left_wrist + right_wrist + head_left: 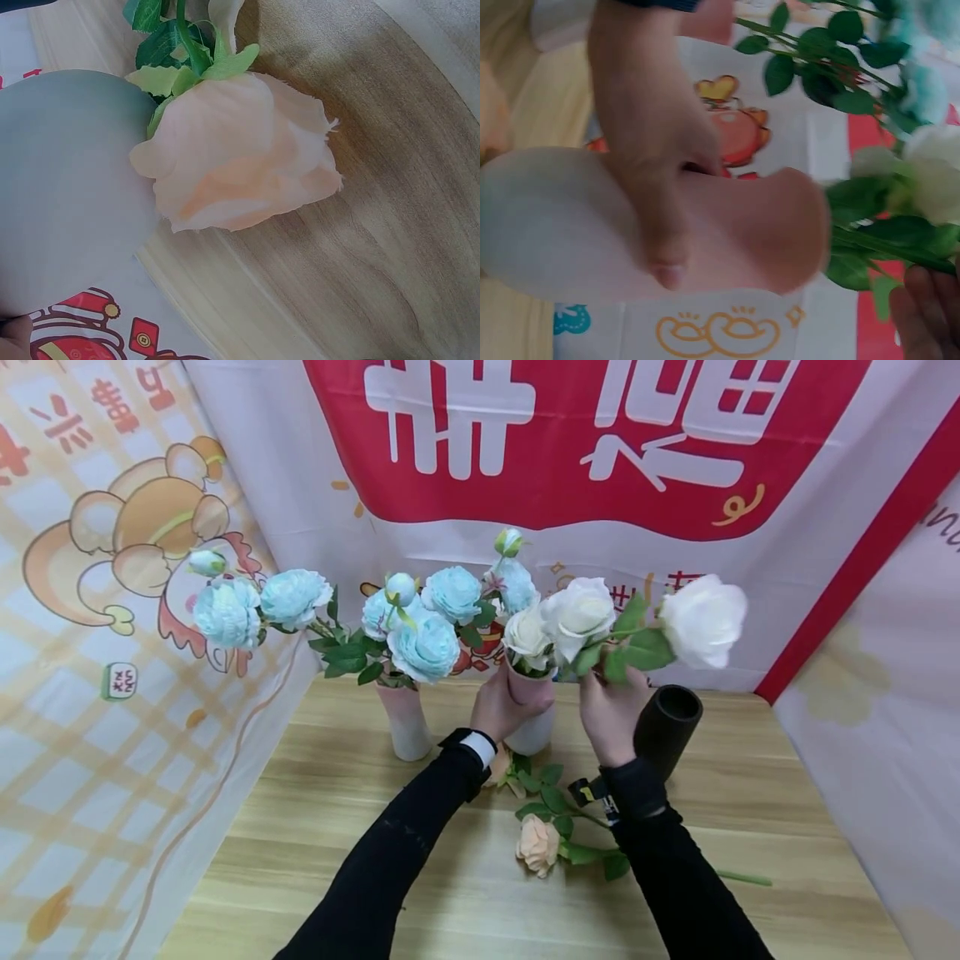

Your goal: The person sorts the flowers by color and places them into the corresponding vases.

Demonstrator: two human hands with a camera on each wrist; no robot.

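My left hand [501, 706] grips a pink-and-white vase [531, 739] round its upper part; the right wrist view shows the thumb [667, 247] across its side. White roses [577, 614] stand at the vase's mouth. To the right of them, my right hand [613, 714] pinches a green stem below the leaves of a white rose [705, 620]. Its fingers [922, 307] show at the edge of the right wrist view, by the stem. How far that stem reaches into the vase is hidden. In the left wrist view, a peach rose [240, 157] lies beside the vase.
Left of the hands, a second pink-and-white vase [408, 727] holds blue flowers [423, 646] that spread wide. A black vase [667, 727] stands beside the right wrist. Another peach rose [538, 845] lies on the wooden table [300, 860] between the forearms. A printed cloth [285, 485] hangs behind.
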